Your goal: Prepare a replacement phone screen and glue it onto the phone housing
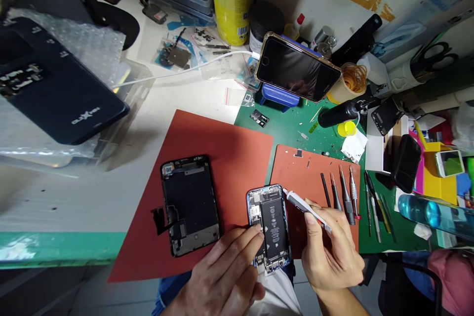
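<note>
An opened phone body (274,227) with its black battery and boards showing lies at the front edge of the red mats. My left hand (225,269) rests on its left side, fingertips pressed together on the inner parts near the battery. In my right hand (331,252) is a white and grey tube (305,207), pinched between thumb and fingers. Its thin tip points at the upper right edge of the phone body; whether it touches is unclear. Left of these, a detached screen (192,207) lies inner side up on the red mat (225,143), its flex cable sticking out.
Screwdrivers (344,192) and tweezers (374,207) lie to the right. Behind, a phone (298,66) leans on a blue stand (279,96), with a white cable plugged in. A yellow can (233,0), a black bottle (338,113) and a dark blue device (62,84) stand or lie around.
</note>
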{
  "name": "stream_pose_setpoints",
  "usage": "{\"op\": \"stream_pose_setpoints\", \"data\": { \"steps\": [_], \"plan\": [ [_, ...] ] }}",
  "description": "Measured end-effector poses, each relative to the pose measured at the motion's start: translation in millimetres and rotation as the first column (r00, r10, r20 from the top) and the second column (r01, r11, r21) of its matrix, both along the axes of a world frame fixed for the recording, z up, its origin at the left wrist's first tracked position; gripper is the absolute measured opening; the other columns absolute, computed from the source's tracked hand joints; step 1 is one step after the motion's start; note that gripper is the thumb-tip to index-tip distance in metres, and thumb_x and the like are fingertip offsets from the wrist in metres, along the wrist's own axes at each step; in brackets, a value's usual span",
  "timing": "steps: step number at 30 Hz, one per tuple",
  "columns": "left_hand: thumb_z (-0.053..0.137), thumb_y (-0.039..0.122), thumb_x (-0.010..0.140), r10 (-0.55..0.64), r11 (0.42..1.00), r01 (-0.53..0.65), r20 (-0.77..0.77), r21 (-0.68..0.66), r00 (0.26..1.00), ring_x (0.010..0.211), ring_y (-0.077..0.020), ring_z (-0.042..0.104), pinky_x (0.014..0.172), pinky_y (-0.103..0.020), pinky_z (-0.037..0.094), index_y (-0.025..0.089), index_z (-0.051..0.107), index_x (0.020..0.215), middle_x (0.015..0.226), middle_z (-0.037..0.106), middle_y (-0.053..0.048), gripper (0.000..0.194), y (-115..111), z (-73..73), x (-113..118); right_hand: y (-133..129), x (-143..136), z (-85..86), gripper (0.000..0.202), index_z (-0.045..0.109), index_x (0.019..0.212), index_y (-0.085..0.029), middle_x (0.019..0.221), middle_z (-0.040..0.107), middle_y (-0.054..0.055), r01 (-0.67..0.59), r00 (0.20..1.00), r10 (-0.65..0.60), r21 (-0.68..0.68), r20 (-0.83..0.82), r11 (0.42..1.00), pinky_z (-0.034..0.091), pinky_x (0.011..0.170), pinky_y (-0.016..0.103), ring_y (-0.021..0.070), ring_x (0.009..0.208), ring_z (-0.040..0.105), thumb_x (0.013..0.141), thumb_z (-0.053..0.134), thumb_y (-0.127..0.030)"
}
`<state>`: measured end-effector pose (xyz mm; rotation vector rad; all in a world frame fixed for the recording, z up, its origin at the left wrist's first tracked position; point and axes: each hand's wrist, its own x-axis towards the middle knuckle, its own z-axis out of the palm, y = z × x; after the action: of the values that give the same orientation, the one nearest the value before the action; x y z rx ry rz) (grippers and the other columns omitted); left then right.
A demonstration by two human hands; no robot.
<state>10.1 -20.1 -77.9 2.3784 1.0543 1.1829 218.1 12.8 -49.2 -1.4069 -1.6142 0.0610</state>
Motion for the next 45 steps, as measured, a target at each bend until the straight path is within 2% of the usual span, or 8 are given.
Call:
{"op": "stream_pose_setpoints", "data": {
  "steps": [4, 9, 14, 24, 29, 35, 40, 45],
  "plan": [
    [0.035, 0.018, 0.114, -0.001, 1.0, 0.001, 0.009, 0.01, 1.0, 0.119, -0.03, 0.08, 0.099, -0.044, 0.067, 0.018, 0.057, 0.086, 0.102, 0.084, -0.021, 0.035, 1, -0.3, 0, -1, 1, 2.4, 0.054, 0.082, 0.128, -0.023, 0.096, 0.083, 0.005, -0.001, 1.0, 0.001, -0.005, 0.027, 1.0, 0.064, 0.052, 0.04, 0.0279, 0.075, 0.078, 0.083, 0.075, 0.006],
    [0.035, 0.02, 0.114, 0.007, 1.0, -0.006, 0.029, -0.015, 1.0, 0.121, -0.0298, 0.079, 0.098, -0.044, 0.068, 0.019, 0.058, 0.088, 0.104, 0.084, -0.021, 0.035, 1, -0.7, 0, -3, 2, 4.1, 0.051, 0.082, 0.124, -0.016, 0.097, 0.082, 0.007, -0.033, 0.999, 0.033, -0.003, 0.031, 0.999, 0.065, 0.056, 0.039, 0.0278, 0.079, 0.079, 0.081, 0.074, 0.01],
    [0.036, 0.021, 0.114, 0.007, 1.0, -0.006, 0.039, -0.02, 0.999, 0.124, -0.0305, 0.078, 0.099, -0.045, 0.067, 0.019, 0.057, 0.09, 0.105, 0.084, -0.022, 0.032, -1, -1.3, 0, -5, 1, 3.4, 0.051, 0.081, 0.125, -0.023, 0.096, 0.083, 0.004, 0.0, 0.999, 0.001, -0.025, 0.042, 1.0, 0.066, 0.055, 0.04, 0.028, 0.077, 0.079, 0.084, 0.074, 0.006],
    [0.036, 0.019, 0.114, 0.001, 1.0, -0.001, 0.034, -0.012, 0.999, 0.121, -0.031, 0.079, 0.099, -0.043, 0.067, 0.018, 0.056, 0.085, 0.104, 0.083, -0.023, 0.035, 1, 1.0, 1, -8, 1, 3.7, 0.051, 0.081, 0.125, -0.02, 0.098, 0.082, 0.005, -0.019, 0.998, 0.02, -0.017, 0.053, 1.0, 0.069, 0.058, 0.04, 0.0267, 0.079, 0.079, 0.083, 0.074, 0.009],
    [0.034, 0.019, 0.115, 0.011, 1.0, -0.01, 0.037, -0.025, 0.999, 0.119, -0.0301, 0.08, 0.096, -0.044, 0.067, 0.018, 0.056, 0.086, 0.103, 0.083, -0.022, 0.036, 1, 1.2, 1, -11, 1, 6.6, 0.054, 0.08, 0.127, -0.025, 0.102, 0.083, 0.004, 0.001, 0.997, 0.003, -0.056, 0.08, 0.998, 0.067, 0.056, 0.04, 0.0276, 0.08, 0.08, 0.084, 0.074, 0.007],
    [0.036, 0.019, 0.114, 0.015, 1.0, -0.014, 0.047, -0.016, 0.999, 0.121, -0.0295, 0.079, 0.099, -0.043, 0.067, 0.018, 0.057, 0.087, 0.103, 0.083, -0.022, 0.034, 1, 0.6, 2, -13, 1, 7.1, 0.049, 0.081, 0.122, -0.016, 0.101, 0.083, 0.008, -0.026, 0.996, 0.03, -0.047, 0.08, 0.999, 0.067, 0.059, 0.039, 0.027, 0.082, 0.079, 0.082, 0.073, 0.012],
    [0.034, 0.02, 0.115, 0.015, 1.0, -0.014, 0.026, -0.026, 1.0, 0.119, -0.0287, 0.08, 0.098, -0.042, 0.066, 0.018, 0.056, 0.086, 0.104, 0.084, -0.021, 0.037, 2, 0.6, 2, -15, 0, 4.2, 0.05, 0.08, 0.128, -0.023, 0.102, 0.082, 0.006, 0.003, 0.997, 0.0, -0.042, 0.083, 0.999, 0.067, 0.058, 0.042, 0.0279, 0.082, 0.079, 0.088, 0.075, 0.006],
    [0.035, 0.019, 0.115, 0.004, 1.0, -0.004, 0.033, -0.009, 0.999, 0.118, -0.0307, 0.08, 0.098, -0.043, 0.066, 0.017, 0.057, 0.086, 0.103, 0.083, -0.023, 0.036, 0, 0.4, 1, -16, 0, 3.5, 0.054, 0.078, 0.135, -0.018, 0.105, 0.082, 0.008, -0.028, 0.993, 0.03, -0.016, 0.112, 0.999, 0.064, 0.057, 0.04, 0.027, 0.084, 0.078, 0.088, 0.075, 0.009]
  ]
}}
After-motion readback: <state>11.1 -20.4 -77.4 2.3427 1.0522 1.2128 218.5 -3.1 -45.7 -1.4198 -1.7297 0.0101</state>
